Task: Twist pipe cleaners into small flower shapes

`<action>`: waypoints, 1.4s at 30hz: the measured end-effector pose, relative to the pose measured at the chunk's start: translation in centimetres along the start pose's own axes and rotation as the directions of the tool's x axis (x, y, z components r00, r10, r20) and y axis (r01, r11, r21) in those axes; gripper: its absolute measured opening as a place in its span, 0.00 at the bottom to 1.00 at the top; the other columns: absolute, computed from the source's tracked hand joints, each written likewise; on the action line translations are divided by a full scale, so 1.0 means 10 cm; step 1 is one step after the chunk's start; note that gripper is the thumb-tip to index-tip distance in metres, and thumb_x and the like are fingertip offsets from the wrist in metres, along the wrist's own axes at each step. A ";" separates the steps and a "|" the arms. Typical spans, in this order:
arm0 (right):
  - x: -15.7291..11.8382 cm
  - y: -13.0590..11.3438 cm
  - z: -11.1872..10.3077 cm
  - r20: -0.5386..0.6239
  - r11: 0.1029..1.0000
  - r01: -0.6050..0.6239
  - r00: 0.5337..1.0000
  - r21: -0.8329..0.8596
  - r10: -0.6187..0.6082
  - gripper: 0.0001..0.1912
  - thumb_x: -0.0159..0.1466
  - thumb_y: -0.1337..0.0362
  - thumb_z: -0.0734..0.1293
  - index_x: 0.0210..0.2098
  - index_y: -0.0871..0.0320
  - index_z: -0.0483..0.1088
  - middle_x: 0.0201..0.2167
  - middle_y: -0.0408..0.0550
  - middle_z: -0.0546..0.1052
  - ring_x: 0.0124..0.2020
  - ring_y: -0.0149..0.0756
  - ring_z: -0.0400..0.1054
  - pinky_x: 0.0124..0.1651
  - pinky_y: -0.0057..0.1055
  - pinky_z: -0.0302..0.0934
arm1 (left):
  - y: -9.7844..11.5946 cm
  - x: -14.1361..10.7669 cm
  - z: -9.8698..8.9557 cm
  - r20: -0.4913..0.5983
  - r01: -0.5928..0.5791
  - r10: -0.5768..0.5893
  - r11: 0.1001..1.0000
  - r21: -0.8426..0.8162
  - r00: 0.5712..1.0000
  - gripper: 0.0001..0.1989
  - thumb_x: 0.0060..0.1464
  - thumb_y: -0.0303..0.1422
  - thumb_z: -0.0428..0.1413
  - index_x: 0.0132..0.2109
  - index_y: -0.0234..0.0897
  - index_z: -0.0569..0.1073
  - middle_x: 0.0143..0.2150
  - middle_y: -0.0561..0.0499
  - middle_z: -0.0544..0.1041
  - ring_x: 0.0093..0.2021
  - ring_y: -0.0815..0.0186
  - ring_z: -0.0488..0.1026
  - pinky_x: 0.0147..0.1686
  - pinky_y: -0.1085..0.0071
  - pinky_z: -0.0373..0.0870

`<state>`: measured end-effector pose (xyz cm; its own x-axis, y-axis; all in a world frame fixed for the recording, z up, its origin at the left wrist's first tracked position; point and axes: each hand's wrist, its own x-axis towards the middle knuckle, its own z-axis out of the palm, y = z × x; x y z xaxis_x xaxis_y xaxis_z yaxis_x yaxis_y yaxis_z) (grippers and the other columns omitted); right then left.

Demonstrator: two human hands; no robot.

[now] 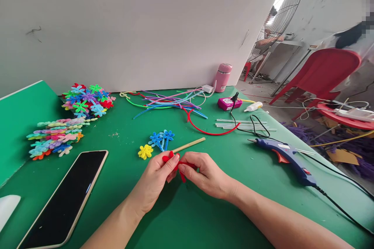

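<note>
Between my two hands is a red fuzzy stem [182,176], bent into small loops at its left end. My left hand [160,171] pinches the looped part between thumb and fingers. Close beside it, my right hand [203,173] is closed on the same red stem, fingertips nearly touching the left ones. Just beyond the hands lie a wooden stick [189,144], a yellow fuzzy flower [145,151] and blue fuzzy flowers [161,138]. Loose coloured stems [169,103] are spread farther back on the green table [122,190].
A blue glue gun [288,159] with its cable lies right, near clear glue sticks [242,124]. A phone [67,198] lies left, below piled fuzzy flowers [87,99]. At the back are a pink box [229,104] and a pink bottle [223,78] before a white panel [140,31].
</note>
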<state>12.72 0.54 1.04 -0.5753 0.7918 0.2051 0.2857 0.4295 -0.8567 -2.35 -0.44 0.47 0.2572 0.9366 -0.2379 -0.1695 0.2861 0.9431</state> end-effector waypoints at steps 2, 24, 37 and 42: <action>0.00 0.00 -0.01 0.021 0.997 -0.018 1.000 0.070 0.016 0.13 0.62 0.68 0.55 0.21 0.60 0.61 0.21 0.41 0.64 0.23 0.25 0.56 0.28 0.23 0.53 | 0.02 -0.01 0.01 0.025 0.009 -0.008 1.000 -0.022 1.000 0.12 0.48 0.39 0.55 0.27 0.34 0.67 0.23 0.56 0.64 0.23 0.74 0.59 0.24 0.76 0.57; 0.01 0.03 0.00 -0.113 0.972 -0.107 0.985 0.211 0.133 0.08 0.59 0.64 0.60 0.30 0.62 0.67 0.25 0.43 0.68 0.26 0.27 0.58 0.27 0.24 0.53 | -0.03 0.01 -0.05 -0.042 -0.168 0.177 0.972 0.162 0.983 0.12 0.53 0.36 0.50 0.24 0.36 0.62 0.21 0.58 0.57 0.24 0.73 0.53 0.24 0.77 0.54; 0.06 0.06 0.10 0.095 0.402 -0.262 0.916 0.877 0.389 0.12 0.51 0.61 0.67 0.18 0.61 0.62 0.15 0.37 0.61 0.16 0.21 0.52 0.21 0.22 0.47 | 0.06 -0.11 0.07 0.064 -0.447 0.506 0.687 0.573 0.860 0.08 0.54 0.30 0.47 0.27 0.38 0.64 0.26 0.54 0.63 0.27 0.70 0.60 0.27 0.76 0.58; 0.06 0.06 0.10 0.033 0.551 -0.223 0.942 0.804 0.333 0.14 0.52 0.57 0.67 0.20 0.61 0.63 0.17 0.38 0.63 0.18 0.22 0.53 0.21 0.22 0.48 | 0.04 -0.09 0.05 0.012 -0.447 0.528 0.706 0.550 0.849 0.07 0.52 0.29 0.50 0.27 0.38 0.66 0.26 0.54 0.65 0.26 0.70 0.61 0.27 0.76 0.59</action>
<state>11.81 0.90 0.17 -0.4726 0.8747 -0.1079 -0.3299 -0.2891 -0.8986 -2.20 -1.29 1.23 0.1404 0.9440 0.2986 0.2885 -0.3275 0.8997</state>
